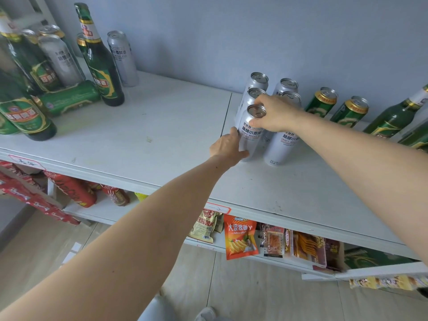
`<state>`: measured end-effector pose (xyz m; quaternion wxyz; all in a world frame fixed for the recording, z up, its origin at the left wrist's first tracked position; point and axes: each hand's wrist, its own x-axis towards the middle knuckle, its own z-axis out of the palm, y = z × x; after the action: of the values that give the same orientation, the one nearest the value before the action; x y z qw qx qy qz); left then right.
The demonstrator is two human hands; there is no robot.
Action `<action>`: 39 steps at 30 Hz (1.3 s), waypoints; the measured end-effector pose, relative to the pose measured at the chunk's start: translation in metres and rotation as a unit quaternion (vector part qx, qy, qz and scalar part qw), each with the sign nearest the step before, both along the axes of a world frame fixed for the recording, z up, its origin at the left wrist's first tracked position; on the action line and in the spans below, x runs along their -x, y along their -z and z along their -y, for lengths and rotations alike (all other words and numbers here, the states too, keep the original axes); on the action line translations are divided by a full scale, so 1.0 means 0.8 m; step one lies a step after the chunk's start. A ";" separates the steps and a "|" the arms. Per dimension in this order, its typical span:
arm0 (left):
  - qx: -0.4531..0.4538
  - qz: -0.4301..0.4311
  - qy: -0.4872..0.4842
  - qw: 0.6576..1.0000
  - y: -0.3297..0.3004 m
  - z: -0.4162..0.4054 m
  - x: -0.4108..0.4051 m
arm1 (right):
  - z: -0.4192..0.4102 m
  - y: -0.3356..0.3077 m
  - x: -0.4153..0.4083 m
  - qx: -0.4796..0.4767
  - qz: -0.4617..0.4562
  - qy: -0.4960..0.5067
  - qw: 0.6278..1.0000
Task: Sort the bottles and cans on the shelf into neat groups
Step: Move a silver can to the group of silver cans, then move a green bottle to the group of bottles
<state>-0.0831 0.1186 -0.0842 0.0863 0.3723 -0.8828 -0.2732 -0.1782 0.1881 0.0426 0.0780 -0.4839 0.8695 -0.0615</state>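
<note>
Several silver cans stand in a tight cluster on the white shelf [143,126], right of its middle seam. My left hand [228,147] is pressed against the lower side of the front silver can [251,135]. My right hand [274,115] grips the same can near its top rim, covering part of the silver can [281,147] beside it. Two green cans [322,101] stand further right, then green bottles [393,119]. At the far left stand more green bottles [102,68], silver cans [121,57] and a green can lying on its side [69,98].
The shelf backs onto a grey wall. A lower shelf [102,209] holds snack bags, with an orange chip bag [240,237] hanging at its front. Pale floor lies below.
</note>
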 end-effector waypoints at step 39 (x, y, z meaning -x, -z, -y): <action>0.140 0.006 -0.164 0.977 -0.070 0.364 -0.269 | 0.368 -0.026 -0.218 0.143 -0.010 -0.122 0.982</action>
<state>0.1319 -0.1729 -0.0278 0.1754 0.4981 -0.8396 -0.1271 -0.0036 -0.1063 0.0633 0.0065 -0.5927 0.7872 -0.1701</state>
